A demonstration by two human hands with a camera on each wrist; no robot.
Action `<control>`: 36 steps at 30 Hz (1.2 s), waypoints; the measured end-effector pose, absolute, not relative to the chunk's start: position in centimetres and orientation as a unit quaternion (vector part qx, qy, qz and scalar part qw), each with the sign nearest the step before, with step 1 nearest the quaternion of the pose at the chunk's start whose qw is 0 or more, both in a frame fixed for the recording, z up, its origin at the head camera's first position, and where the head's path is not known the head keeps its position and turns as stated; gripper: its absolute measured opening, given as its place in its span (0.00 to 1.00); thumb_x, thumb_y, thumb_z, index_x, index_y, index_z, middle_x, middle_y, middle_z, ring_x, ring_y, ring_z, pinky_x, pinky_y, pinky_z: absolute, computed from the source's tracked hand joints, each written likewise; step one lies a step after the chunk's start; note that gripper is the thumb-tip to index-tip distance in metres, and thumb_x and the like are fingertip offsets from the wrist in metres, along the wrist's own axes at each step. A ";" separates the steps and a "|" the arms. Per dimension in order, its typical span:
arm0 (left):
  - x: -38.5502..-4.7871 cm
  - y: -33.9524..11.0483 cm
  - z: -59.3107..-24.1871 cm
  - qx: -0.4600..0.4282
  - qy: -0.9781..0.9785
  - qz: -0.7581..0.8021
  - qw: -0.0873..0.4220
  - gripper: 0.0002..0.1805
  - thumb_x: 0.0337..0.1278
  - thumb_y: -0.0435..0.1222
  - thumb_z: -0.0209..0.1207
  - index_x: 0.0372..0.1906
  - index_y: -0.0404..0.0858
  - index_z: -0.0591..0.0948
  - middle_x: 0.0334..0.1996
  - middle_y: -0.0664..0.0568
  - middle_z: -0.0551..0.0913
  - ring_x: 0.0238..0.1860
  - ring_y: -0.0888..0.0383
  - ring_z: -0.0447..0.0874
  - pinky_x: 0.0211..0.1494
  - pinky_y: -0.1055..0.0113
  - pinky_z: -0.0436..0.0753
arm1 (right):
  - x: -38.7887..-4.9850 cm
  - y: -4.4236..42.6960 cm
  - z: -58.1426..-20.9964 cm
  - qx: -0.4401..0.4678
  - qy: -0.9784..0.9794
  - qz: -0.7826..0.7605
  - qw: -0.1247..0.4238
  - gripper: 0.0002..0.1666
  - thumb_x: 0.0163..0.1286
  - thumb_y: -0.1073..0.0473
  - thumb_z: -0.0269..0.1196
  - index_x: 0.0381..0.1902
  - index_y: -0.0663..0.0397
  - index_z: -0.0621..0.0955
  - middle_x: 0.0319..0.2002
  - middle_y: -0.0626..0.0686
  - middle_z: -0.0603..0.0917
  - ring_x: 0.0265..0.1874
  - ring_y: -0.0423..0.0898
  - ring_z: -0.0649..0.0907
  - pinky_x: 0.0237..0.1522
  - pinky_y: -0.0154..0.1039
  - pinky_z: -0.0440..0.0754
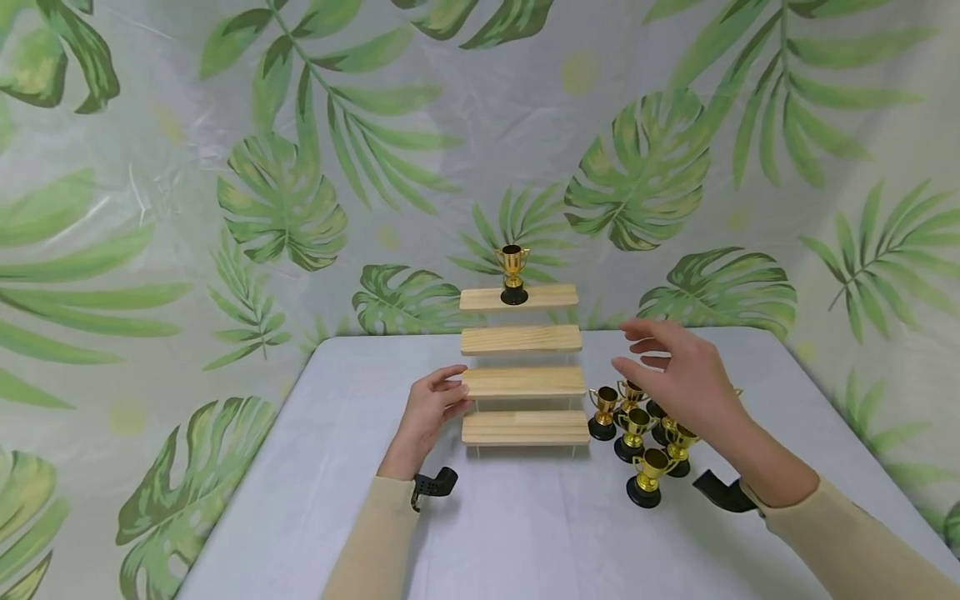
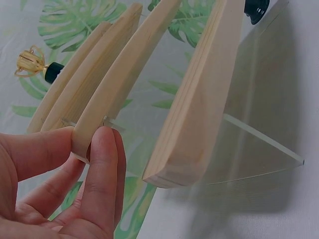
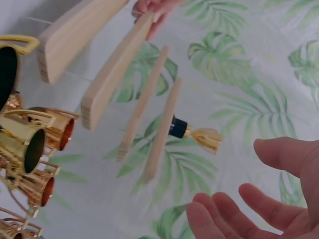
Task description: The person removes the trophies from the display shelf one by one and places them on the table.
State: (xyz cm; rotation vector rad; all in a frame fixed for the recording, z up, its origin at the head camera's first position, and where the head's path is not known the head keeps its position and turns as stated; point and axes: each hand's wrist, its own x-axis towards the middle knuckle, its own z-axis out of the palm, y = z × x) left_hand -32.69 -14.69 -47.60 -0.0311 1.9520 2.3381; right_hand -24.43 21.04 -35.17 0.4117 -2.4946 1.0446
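My left hand (image 1: pixel 426 412) pinches the left end of a wooden shelf board (image 1: pixel 523 382), the second from the bottom of a stepped display stand. In the left wrist view, thumb and fingertips (image 2: pixel 101 149) close on that board's rounded end. A small gold trophy cup (image 1: pixel 513 265) with a black base stands upright on the stand's top board (image 1: pixel 555 297). Right of the stand, my right hand (image 1: pixel 686 375) is held in the air with thumb and fingers apart and nothing between them. Below it stand several similar trophies (image 1: pixel 634 427), some partly hidden by the hand.
Clear supports (image 2: pixel 264 138) hold up the boards. The stand is on a white-covered table (image 1: pixel 330 467), before a leaf-patterned backdrop (image 1: pixel 495 125). The front trophy (image 1: pixel 651 475) stands nearest me, right of the stand.
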 end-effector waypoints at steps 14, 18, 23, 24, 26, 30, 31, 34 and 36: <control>-32.6 -14.7 -47.5 -0.015 0.639 0.768 0.044 0.21 0.61 0.25 0.65 0.59 0.39 0.83 0.39 0.44 0.80 0.34 0.52 0.86 0.46 0.61 0.88 | -28.7 18.4 -32.7 0.174 -0.862 0.434 0.195 0.27 0.68 0.47 0.69 0.63 0.43 0.79 0.54 0.48 0.81 0.51 0.49 0.83 0.52 0.45 0.84; -32.7 -14.7 -47.6 -0.018 0.642 0.765 0.044 0.21 0.61 0.25 0.65 0.59 0.39 0.83 0.39 0.44 0.81 0.34 0.53 0.86 0.46 0.60 0.88 | -29.8 17.6 -32.1 0.182 -0.858 0.437 0.199 0.27 0.68 0.47 0.70 0.63 0.44 0.79 0.53 0.48 0.82 0.50 0.47 0.83 0.52 0.45 0.84; -32.7 -14.6 -47.5 -0.014 0.640 0.767 0.041 0.21 0.62 0.26 0.65 0.59 0.38 0.83 0.39 0.44 0.80 0.34 0.53 0.86 0.46 0.60 0.88 | -31.2 16.6 -31.1 0.202 -0.852 0.434 0.213 0.27 0.67 0.49 0.71 0.62 0.46 0.80 0.52 0.48 0.83 0.47 0.45 0.84 0.50 0.42 0.85; -32.7 -14.6 -47.4 -0.013 0.639 0.768 0.040 0.21 0.62 0.26 0.65 0.59 0.38 0.83 0.38 0.44 0.80 0.34 0.53 0.86 0.46 0.60 0.88 | -31.5 16.3 -30.9 0.206 -0.851 0.433 0.216 0.27 0.67 0.50 0.71 0.62 0.46 0.80 0.52 0.48 0.83 0.47 0.44 0.84 0.50 0.42 0.86; -32.8 -14.6 -47.4 -0.014 0.638 0.769 0.039 0.20 0.62 0.26 0.65 0.59 0.38 0.83 0.38 0.44 0.80 0.34 0.53 0.86 0.46 0.61 0.88 | -31.9 16.0 -30.6 0.211 -0.850 0.430 0.221 0.26 0.67 0.50 0.71 0.62 0.46 0.80 0.51 0.48 0.83 0.46 0.44 0.85 0.49 0.41 0.86; -32.8 -14.6 -47.4 -0.017 0.639 0.768 0.040 0.20 0.62 0.26 0.65 0.59 0.38 0.83 0.38 0.44 0.81 0.34 0.53 0.86 0.45 0.61 0.88 | -32.5 15.4 -30.1 0.210 -0.850 0.431 0.217 0.27 0.67 0.49 0.71 0.62 0.46 0.80 0.51 0.48 0.83 0.45 0.44 0.84 0.49 0.41 0.86; -32.8 -14.6 -47.5 -0.018 0.639 0.768 0.041 0.21 0.61 0.26 0.65 0.59 0.38 0.83 0.39 0.44 0.81 0.34 0.53 0.86 0.45 0.61 0.88 | -32.6 15.2 -30.0 0.210 -0.851 0.430 0.216 0.27 0.67 0.49 0.71 0.62 0.46 0.80 0.51 0.48 0.83 0.46 0.44 0.84 0.49 0.42 0.85; -32.8 -14.6 -47.6 -0.017 0.640 0.767 0.043 0.22 0.62 0.25 0.65 0.62 0.36 0.81 0.39 0.44 0.81 0.34 0.53 0.86 0.45 0.61 0.88 | -33.2 14.7 -29.8 0.207 -0.852 0.432 0.213 0.26 0.68 0.49 0.70 0.62 0.45 0.80 0.50 0.48 0.83 0.45 0.45 0.84 0.47 0.44 0.86; -32.8 -14.5 -47.6 -0.017 0.641 0.766 0.043 0.23 0.62 0.25 0.65 0.62 0.36 0.81 0.39 0.44 0.81 0.34 0.53 0.86 0.45 0.61 0.88 | -33.7 14.4 -29.6 0.207 -0.851 0.434 0.210 0.26 0.68 0.48 0.70 0.62 0.44 0.80 0.50 0.48 0.83 0.45 0.45 0.84 0.45 0.45 0.86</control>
